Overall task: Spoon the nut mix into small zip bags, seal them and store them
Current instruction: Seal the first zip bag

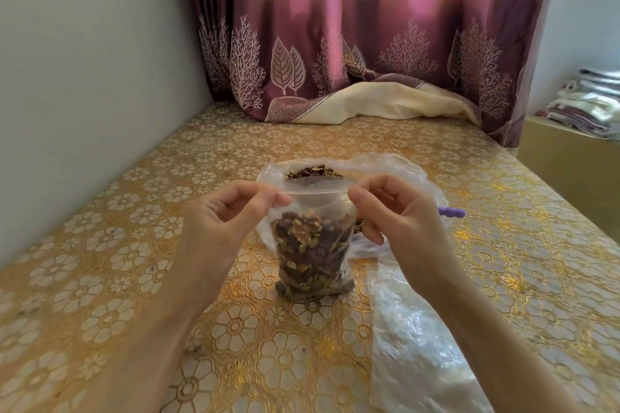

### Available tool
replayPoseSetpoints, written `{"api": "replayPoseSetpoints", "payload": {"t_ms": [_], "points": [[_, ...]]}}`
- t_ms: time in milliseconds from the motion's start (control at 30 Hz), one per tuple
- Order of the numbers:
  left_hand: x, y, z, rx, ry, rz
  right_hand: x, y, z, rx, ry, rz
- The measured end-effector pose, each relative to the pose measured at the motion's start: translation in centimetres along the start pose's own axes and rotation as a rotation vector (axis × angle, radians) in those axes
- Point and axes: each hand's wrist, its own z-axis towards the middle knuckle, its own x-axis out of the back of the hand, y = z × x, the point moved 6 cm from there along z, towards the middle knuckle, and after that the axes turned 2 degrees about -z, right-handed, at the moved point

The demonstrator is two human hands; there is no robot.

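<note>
A small clear zip bag [313,255] full of nut mix stands upright on the gold floral tablecloth [117,245]. My left hand [231,214] pinches the left end of its zip strip. At the strip's right end my right hand [392,211] pinches it too, so the top edge stretches flat between both hands. Behind it lies a big open plastic bag [402,168] holding more nut mix [313,172]. A purple spoon handle [451,211] sticks out from behind my right hand; the spoon's bowl is hidden.
A pile of flat clear bags [412,339] lies on the table at the front right. A wall [84,77] runs along the left, and a purple-and-cream curtain [369,50] drapes onto the far edge. Folded cloths [590,104] sit on a box to the right.
</note>
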Motion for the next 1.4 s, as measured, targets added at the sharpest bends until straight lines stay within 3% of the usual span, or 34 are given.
{"api": "replayPoseSetpoints", "payload": {"t_ms": [300, 467, 1400], "points": [[-0.4, 0.6, -0.1, -0.032, 0.026, -0.007, -0.2, -0.4, 0.0, 0.101, 0.021, -0.032], [-0.6, 0.6, -0.1, -0.013, -0.022, 0.01, -1.0, 0.0, 0.5, 0.049, -0.07, -0.047], [-1.2, 1.2, -0.2, -0.071, -0.032, 0.211, -1.8, -0.5, 0.6, 0.081, -0.092, -0.197]]}}
